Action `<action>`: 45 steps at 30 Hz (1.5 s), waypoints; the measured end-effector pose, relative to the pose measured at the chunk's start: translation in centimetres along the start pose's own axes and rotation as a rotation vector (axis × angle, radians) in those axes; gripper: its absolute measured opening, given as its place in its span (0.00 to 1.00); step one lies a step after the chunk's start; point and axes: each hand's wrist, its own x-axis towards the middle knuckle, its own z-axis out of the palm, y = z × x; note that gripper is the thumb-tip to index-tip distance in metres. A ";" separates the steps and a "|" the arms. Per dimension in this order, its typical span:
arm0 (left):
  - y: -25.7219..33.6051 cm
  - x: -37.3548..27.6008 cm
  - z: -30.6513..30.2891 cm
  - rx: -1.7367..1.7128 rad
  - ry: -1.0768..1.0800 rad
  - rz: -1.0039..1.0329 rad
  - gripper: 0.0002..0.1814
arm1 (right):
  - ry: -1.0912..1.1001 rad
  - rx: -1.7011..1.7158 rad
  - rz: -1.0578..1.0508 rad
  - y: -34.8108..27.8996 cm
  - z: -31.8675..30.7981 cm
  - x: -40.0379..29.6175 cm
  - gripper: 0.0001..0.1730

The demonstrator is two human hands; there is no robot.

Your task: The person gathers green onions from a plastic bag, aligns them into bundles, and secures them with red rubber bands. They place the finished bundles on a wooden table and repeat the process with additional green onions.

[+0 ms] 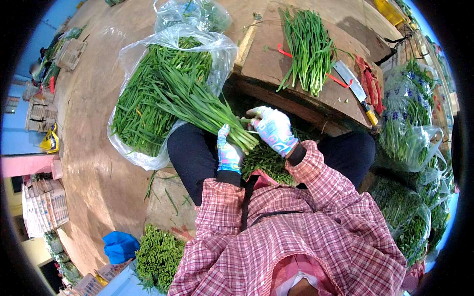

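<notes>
My left hand (229,152), in a patterned glove, grips a bunch of long green leafy stalks (207,105), like garlic chives, near the pale stem ends. My right hand (272,127), gloved alike, is at those ends with thumb and forefinger pinched around a thin stem. The leaves lie over an open clear plastic bag (126,148) full of the same greens. On a low wooden board (259,55) in front of me, another bunch (309,51) lies across a red tie (339,80). A cleaver (351,83) with a yellow and black handle is beside it.
Red strips (368,83) lie right of the cleaver. Bags of greens (405,114) stand at my right. Loose leaves (264,161) are between my legs. A blue bag (120,247) and a stack of greens (159,255) are at lower left, crates (44,209) at far left.
</notes>
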 end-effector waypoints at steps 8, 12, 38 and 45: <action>-0.1 -0.5 0.7 -0.078 0.079 -0.026 0.23 | 0.038 -0.465 -0.074 11.9 0.3 0.0 0.10; -0.1 -1.2 1.3 0.186 0.179 -0.012 0.23 | -0.138 0.277 0.023 3.4 2.1 2.6 0.22; -0.2 -0.2 0.1 0.200 0.260 0.035 0.19 | -0.205 1.535 0.469 2.7 2.2 2.0 0.09; -0.4 -0.5 1.2 0.177 0.251 -0.004 0.17 | -0.447 -0.221 0.185 9.4 -0.4 -1.0 0.10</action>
